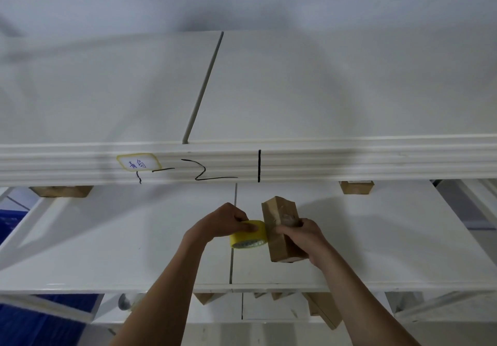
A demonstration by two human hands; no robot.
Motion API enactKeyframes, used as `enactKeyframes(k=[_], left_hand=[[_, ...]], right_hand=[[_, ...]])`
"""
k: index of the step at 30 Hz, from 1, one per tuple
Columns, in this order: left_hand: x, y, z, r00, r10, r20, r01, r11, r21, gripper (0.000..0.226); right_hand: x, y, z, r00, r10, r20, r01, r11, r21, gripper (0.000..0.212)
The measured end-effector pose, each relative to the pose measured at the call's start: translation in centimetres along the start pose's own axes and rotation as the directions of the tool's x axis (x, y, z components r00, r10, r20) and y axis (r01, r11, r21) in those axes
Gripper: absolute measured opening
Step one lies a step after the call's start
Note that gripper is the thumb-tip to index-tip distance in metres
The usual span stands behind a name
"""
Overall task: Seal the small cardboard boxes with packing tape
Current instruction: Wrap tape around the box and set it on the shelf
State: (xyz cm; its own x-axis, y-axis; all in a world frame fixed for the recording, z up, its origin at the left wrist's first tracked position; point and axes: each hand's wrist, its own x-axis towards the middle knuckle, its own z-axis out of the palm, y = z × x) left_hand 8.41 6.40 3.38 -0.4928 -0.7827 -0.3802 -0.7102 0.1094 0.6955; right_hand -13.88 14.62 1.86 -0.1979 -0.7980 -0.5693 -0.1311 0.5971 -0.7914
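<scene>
A small brown cardboard box (pixel 278 227) is held up on end above the middle white shelf (pixel 134 238), tilted slightly left. My right hand (pixel 301 238) grips its right side, thumb on the front face. My left hand (pixel 228 223) holds a roll of yellow packing tape (pixel 248 235) pressed against the box's left edge. Shiny tape shows on the box's upper right face.
The upper shelf's front rail (pixel 349 157) with a yellow-edged label (pixel 138 161) and black marks hangs just above the hands. Cardboard boxes sit at the shelf's back left (pixel 61 191) and back right (pixel 356 186). More boxes (pixel 320 308) lie on the lower shelf. Blue crate (pixel 10 222) at left.
</scene>
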Motion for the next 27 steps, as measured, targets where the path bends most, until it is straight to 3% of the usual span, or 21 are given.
enactKeyframes(k=[5, 10, 20, 24, 27], left_hand=[[0.0, -0.8, -0.1, 0.997, -0.064, 0.032, 0.063, 0.998, 0.017, 0.033], [0.3, -2.4, 0.2, 0.968, -0.18, -0.175, 0.211, 0.961, 0.177, 0.052], [1.1, -1.3, 1.5, 0.98, -0.134, -0.149, 0.156, 0.976, 0.15, 0.052], [1.2, -0.6, 2.0, 0.984, -0.091, -0.151, 0.108, 0.989, 0.105, 0.039], [1.2, 0.0, 2.1, 0.98, -0.081, -0.181, 0.083, 0.997, 0.002, 0.048]], right_hand=[[0.2, 0.3, 0.1, 0.999, -0.003, 0.034, 0.003, 1.0, -0.003, 0.055], [0.5, 0.1, -0.3, 0.998, -0.016, 0.062, 0.013, 0.999, 0.053, 0.059], [0.4, 0.3, -1.7, 0.971, -0.118, 0.208, 0.089, 0.986, 0.144, 0.05], [0.5, 0.6, -1.5, 0.961, -0.117, 0.25, 0.06, 0.973, 0.224, 0.074], [0.5, 0.9, -1.3, 0.959, -0.116, 0.258, 0.038, 0.956, 0.29, 0.09]])
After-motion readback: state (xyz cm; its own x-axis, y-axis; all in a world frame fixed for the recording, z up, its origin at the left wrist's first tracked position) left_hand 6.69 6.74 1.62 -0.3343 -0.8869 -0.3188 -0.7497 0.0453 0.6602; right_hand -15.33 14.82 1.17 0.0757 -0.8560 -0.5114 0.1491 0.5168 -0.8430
